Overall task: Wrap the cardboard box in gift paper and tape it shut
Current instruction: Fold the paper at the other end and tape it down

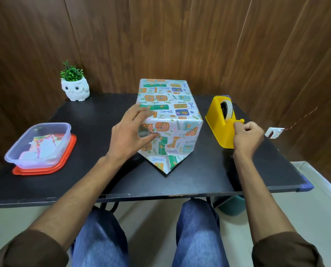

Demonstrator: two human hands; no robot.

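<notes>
The box (pixel 172 112) stands in the middle of the black table, covered in white gift paper with orange, green and blue prints. Its near end is folded in, and a pointed paper flap (pixel 165 162) lies flat on the table towards me. My left hand (pixel 130 132) rests spread on the box's near left corner, pressing the folded paper down. My right hand (pixel 246 136) is at the front of the yellow tape dispenser (pixel 221 122), fingers pinched on the tape end by the cutter. A white tape roll (pixel 227 109) sits in the dispenser.
A clear plastic tub (pixel 39 145) holding paper scraps sits on an orange lid at the left. A white owl pot with a green plant (pixel 75 86) stands at the back left. A small white tag on a cord (pixel 274 132) hangs beyond the right edge. A wooden wall lies behind.
</notes>
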